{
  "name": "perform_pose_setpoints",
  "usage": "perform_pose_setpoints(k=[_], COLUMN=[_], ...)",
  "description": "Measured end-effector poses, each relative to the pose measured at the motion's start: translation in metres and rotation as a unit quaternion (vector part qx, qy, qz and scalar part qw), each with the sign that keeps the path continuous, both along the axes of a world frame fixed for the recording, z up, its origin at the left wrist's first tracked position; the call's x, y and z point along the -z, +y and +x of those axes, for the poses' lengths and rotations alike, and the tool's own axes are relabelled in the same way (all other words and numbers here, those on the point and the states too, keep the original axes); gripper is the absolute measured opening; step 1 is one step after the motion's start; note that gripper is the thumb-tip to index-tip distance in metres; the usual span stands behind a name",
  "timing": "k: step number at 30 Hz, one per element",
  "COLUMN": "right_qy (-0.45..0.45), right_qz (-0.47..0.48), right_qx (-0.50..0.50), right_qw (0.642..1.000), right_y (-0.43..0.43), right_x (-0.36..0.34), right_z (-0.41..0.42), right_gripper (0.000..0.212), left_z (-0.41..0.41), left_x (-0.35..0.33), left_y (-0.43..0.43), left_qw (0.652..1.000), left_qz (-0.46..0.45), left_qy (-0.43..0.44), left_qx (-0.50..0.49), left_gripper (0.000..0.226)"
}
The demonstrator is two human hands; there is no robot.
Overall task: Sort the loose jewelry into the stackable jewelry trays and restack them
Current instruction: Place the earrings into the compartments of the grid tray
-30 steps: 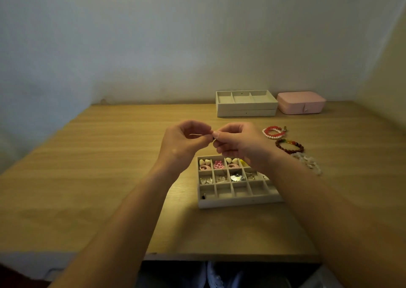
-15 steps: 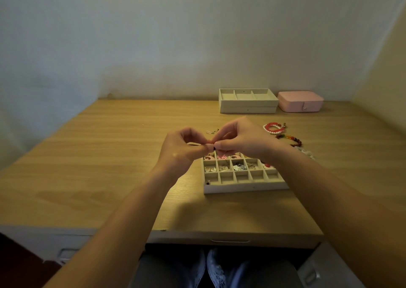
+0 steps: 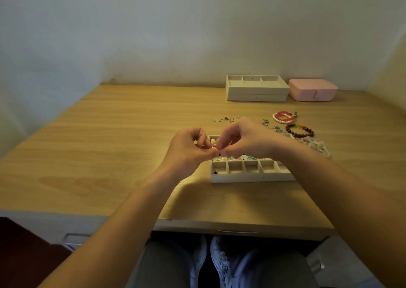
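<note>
Both hands are working on one small piece. The left hand [image 3: 189, 150] and the right hand [image 3: 246, 139] are each pinching it with curled fingers, and the small piece [image 3: 216, 151] — thin, pale, too small to identify — is sitting where the two pinches meet. Compared with a second ago, the hands are now standing lower over the near tray [image 3: 241, 177], covering its left rear cells rather than hovering at its far edge. The camera is also tilting downward, so part of that shift is only apparent. In my judgement the piece is being brought toward a rear cell and is not yet being released, so sorting is continuing and restacking is not yet beginning. The count is reading as follows. One many-celled tray is lying near, with four front cells showing in full and a fifth partly behind the forearm. Two stacked trays [image 3: 257, 94] are waiting at the back, beside one pink box [image 3: 313, 89]. Three bracelet groups are lying loose on the table [image 3: 109, 133]: a red-and-pearl loop [image 3: 284, 117], a dark beaded bracelet [image 3: 299, 131] and a pale chip bracelet [image 3: 316, 146]. Two scatters of small metal bits [image 3: 223, 119] are also remaining — individual pieces too small to count.
</note>
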State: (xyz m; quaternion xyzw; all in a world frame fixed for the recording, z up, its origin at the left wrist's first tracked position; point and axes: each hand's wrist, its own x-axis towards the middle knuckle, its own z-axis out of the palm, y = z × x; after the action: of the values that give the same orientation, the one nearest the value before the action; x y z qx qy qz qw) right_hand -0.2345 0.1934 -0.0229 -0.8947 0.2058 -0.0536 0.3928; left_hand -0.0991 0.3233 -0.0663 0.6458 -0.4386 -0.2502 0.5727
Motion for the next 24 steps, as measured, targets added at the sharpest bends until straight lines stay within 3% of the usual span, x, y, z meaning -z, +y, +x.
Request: perform_pose_setpoints(k=[13, 24], right_qy=[0.046, 0.035], right_qz=[-0.010, -0.034], right_qx=[0.000, -0.009], right_qw=[0.999, 0.999], right_y=[-0.011, -0.011], right_x=[0.014, 0.015], right_z=[0.000, -0.003], right_gripper=[0.007, 0.006], left_z=[0.010, 0.007], left_x=[0.022, 0.017], left_y=[-0.010, -0.008], left_qw=[0.998, 0.999], left_qz=[0.017, 0.004], left_qy=[-0.045, -0.023], left_qx=[0.031, 0.030], left_gripper=[0.061, 0.058])
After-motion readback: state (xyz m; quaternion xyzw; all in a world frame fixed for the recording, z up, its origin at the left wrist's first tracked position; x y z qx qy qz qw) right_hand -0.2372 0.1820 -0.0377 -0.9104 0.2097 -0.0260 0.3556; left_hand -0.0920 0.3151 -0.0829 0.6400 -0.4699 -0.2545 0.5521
